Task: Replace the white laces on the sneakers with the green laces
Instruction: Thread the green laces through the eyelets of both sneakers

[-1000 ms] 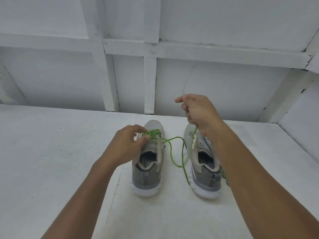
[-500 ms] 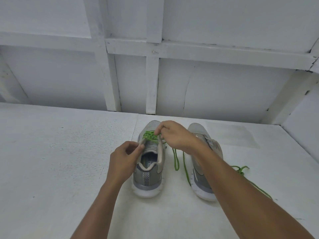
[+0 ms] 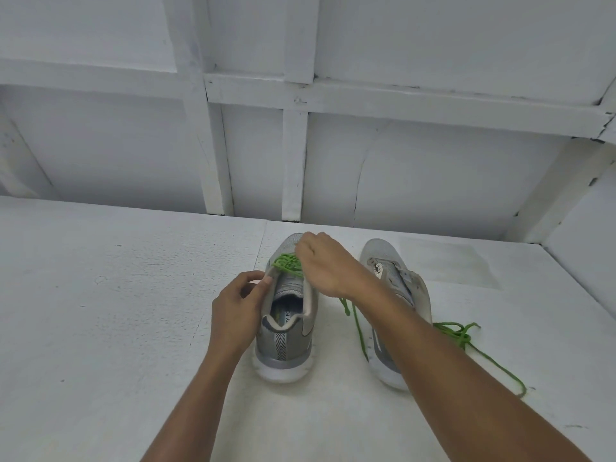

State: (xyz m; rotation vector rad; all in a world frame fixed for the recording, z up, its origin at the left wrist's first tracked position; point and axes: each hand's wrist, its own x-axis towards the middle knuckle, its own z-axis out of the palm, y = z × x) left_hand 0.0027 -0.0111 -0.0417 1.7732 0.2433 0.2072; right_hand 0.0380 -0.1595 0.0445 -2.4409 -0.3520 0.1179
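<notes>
On the white table [image 3: 100, 295] two grey sneakers stand side by side, heels toward the person. The left sneaker [image 3: 283, 356] is partly laced and the right sneaker [image 3: 398, 281] looks bare, so I judge the job near its middle (no white laces show anywhere). The left hand [image 3: 238, 311] pinches the left sneaker's eyelet edge. The right hand [image 3: 321, 261] curls down over the green lace [image 3: 283, 263] crossing the lower eyelets, fingertips hidden; the lace's free end trails between the shoes. A second green lace [image 3: 461, 331] lies tangled just beside the right sneaker, untouched
</notes>
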